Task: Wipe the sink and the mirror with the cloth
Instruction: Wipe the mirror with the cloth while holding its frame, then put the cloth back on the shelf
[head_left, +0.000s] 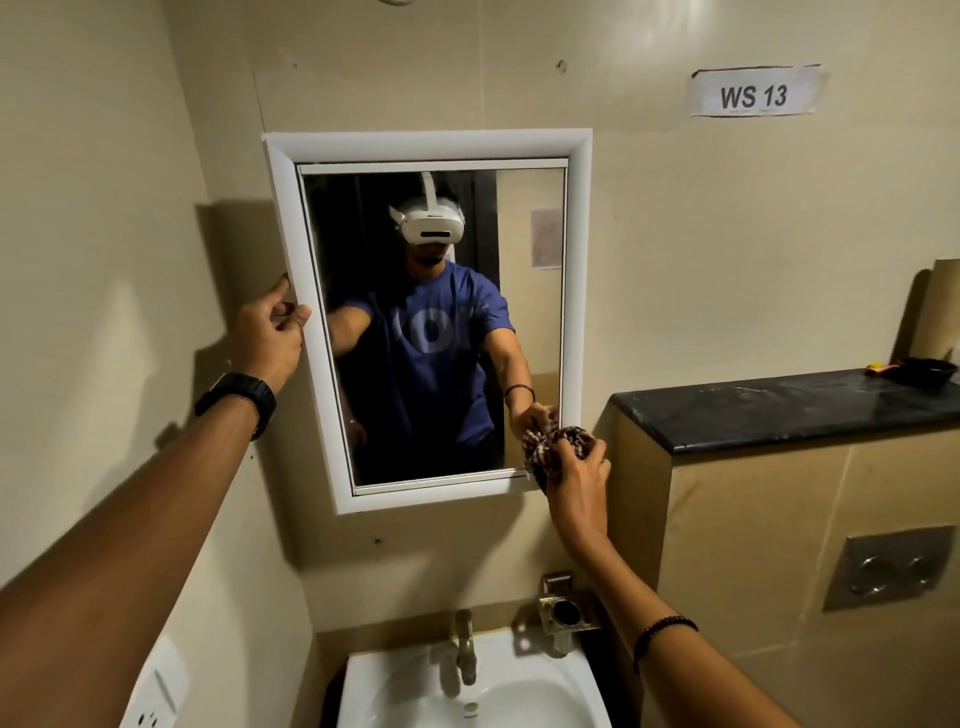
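A white-framed mirror (576, 260) hangs on the beige wall ahead. My left hand (270, 332) grips its left frame edge, fingers wrapped over the rim. My right hand (579, 480) is closed on a bunched checked cloth (550, 449), pressed against the mirror's lower right corner. Below, a white sink (524, 691) with a metal tap (466, 649) sits under the mirror. The glass reflects a person in a blue shirt wearing a white headset.
A black stone ledge (779, 410) juts out at right, holding a dark bowl (927, 370). A metal holder (566, 613) is fixed on the wall above the sink. A flush plate (891, 566) is at lower right, a wall socket (153, 696) at lower left.
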